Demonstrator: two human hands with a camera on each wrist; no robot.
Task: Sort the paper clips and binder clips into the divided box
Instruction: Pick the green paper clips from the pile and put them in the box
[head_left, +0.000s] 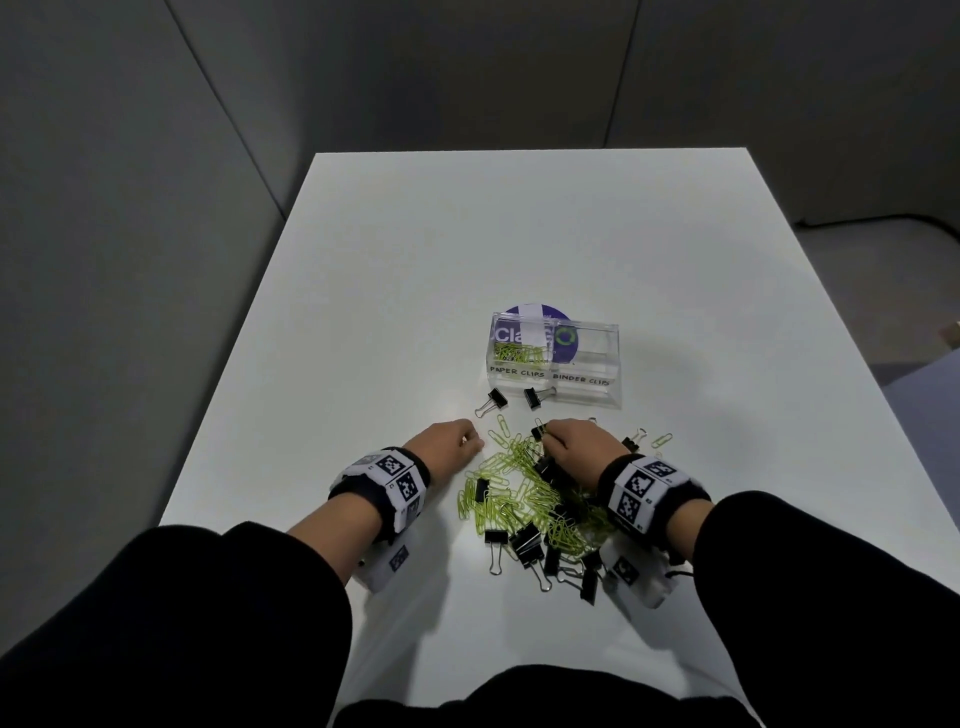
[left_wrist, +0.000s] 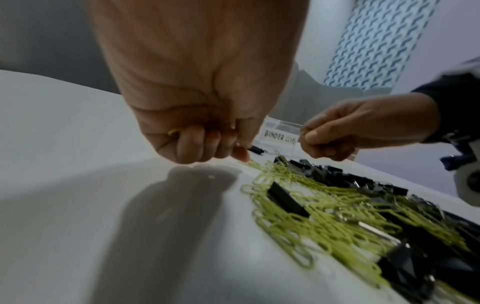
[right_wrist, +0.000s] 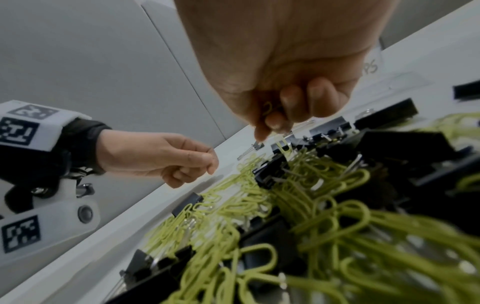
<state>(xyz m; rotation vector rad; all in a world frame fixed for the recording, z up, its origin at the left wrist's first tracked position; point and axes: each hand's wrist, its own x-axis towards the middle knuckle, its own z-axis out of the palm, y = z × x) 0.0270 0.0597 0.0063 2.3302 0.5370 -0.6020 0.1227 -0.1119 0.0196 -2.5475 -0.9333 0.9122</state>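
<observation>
The clear divided box (head_left: 589, 397) stands mid-table, marked PAPER CLIPS on its left half and BINDER CLIPS on its right. Green paper clips (head_left: 517, 353) lie in the left half; the right half looks empty. A mixed pile (head_left: 530, 499) of green paper clips and black binder clips lies in front of me. My left hand (head_left: 470, 441) hovers at the pile's left edge, fingers curled round a green paper clip (left_wrist: 172, 131). My right hand (head_left: 550, 439) is over the pile's far end, fingers curled on a green paper clip (right_wrist: 269, 108), with a black binder clip (head_left: 537, 431) at its fingertips.
Two black binder clips (head_left: 496, 399) (head_left: 532, 397) lie loose just in front of the box. A few stray paper clips (head_left: 661, 440) sit right of my right hand. The white table (head_left: 467, 249) is bordered by grey walls at the left and back.
</observation>
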